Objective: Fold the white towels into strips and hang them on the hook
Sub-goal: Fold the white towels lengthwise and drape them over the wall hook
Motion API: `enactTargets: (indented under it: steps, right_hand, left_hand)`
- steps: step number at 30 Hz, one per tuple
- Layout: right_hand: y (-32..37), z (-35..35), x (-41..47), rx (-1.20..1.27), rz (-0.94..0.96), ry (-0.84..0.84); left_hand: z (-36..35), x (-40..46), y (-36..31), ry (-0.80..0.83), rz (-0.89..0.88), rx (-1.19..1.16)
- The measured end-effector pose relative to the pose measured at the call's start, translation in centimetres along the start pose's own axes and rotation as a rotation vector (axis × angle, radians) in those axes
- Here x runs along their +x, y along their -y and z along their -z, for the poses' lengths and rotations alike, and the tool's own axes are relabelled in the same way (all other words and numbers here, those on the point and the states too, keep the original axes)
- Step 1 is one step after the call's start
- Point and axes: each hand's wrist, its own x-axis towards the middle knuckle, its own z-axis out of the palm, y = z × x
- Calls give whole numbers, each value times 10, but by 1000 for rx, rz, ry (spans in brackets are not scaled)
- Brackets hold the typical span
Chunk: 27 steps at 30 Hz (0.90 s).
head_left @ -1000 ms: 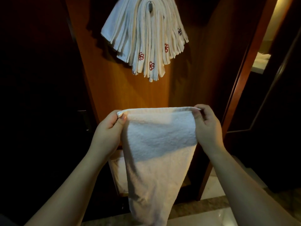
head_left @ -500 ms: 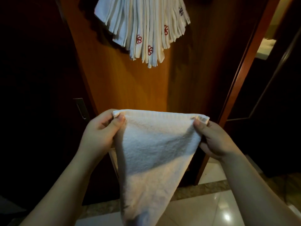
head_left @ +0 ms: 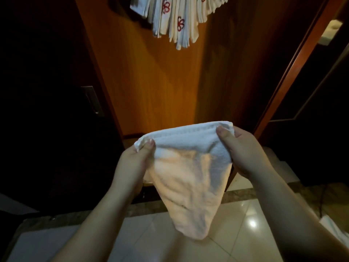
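— So, left to right: what has the left hand [head_left: 135, 161] got?

— It pinches the left corner of the towel [head_left: 188, 167], thumb on top, fingers curled behind the cloth.

— And the towel?

— It is held in the air between both hands, in front of the door [head_left: 151, 82] and above the tiled floor [head_left: 236, 224]. The top edge shows doubled layers, so I judge one fold is made. The rest sags to a rounded point.

— The right hand [head_left: 243, 150]?

— It grips the right corner, thumb pressed over the hem, fingers wrapped beneath.

— Where do the finished ones hang?

— A fan of folded towels [head_left: 177, 21] with red emblems shows at the top edge of the view. The hook is out of view.

— What could go wrong?

— The layers at the top edge look unevenly aligned, though the light is dim and I may be misreading it. If the next fold starts from crooked edges, the strip will come out lopsided. The slack middle could bunch too, since nothing supports it. And a loosened pinch at either corner would let the fold spring open or drop the towel to the floor.
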Motion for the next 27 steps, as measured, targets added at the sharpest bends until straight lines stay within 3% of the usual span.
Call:
enactTargets:
  steps: [3,8,19,27]
  right_hand:
    - [-11,-22,-13,-36,-34,-150]
    - [-28,-65,-43,13,-100,-301]
    - [-18,-83,-64,171,6,-27]
    - [-12,-71,-67,404,-10,145]
  left_hand:
    - [-19,-8,10,-139,27,-22]
    - [-54,-37,20,-193,49,-24]
    - [-74,-69,14,-6,17,-8]
    - [-68,-73,3,295,119,-106]
